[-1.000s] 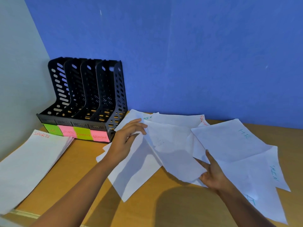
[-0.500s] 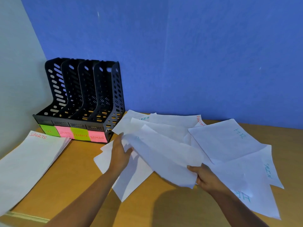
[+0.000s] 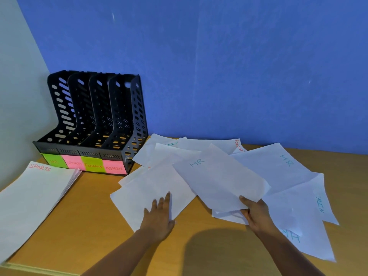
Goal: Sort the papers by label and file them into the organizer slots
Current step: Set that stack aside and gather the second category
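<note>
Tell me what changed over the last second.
The HR sheet was flipped label-up; the right hand grips its near edge. The left hand let go and drew back, now resting flat on a blank sheet. The organizer and SPORTS stack stayed put.

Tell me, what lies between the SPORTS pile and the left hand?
Bare desk, then the blank sheet under that left hand, as the head view shows.

We have a strip of table [image 3: 93,208] running between the stack of sheets [image 3: 33,202] on the left and the loose papers [image 3: 288,172], straight to the organizer [image 3: 119,108]. Its slots open upward and forward; the blue wall [image 3: 229,66] blocks behind, the pale wall [image 3: 18,100] beside it.
</note>
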### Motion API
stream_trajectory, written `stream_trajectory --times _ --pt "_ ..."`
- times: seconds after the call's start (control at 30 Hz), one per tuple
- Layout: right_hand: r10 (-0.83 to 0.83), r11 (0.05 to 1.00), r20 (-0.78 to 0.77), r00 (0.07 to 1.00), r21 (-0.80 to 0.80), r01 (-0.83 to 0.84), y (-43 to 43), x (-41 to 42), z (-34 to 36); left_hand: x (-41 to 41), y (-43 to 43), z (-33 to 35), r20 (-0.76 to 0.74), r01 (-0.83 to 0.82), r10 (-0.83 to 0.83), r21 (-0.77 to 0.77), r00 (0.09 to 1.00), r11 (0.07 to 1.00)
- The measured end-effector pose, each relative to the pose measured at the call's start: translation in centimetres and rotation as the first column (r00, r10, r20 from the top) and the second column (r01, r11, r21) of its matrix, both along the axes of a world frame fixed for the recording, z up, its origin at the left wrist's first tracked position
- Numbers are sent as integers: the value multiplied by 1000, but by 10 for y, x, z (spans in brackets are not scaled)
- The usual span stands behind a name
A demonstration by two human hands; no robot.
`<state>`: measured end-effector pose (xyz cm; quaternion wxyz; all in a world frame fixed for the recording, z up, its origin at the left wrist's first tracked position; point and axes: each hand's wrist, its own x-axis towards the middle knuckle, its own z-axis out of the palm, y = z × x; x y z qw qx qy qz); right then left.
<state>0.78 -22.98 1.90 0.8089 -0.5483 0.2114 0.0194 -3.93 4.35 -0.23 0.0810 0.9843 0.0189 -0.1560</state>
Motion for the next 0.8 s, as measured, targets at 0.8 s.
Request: stream_trajectory --times 0.8 --pt "-82 967 140 987 249 45 -4 -4 30 34 -1 91 132 -147 554 -890 822 431"
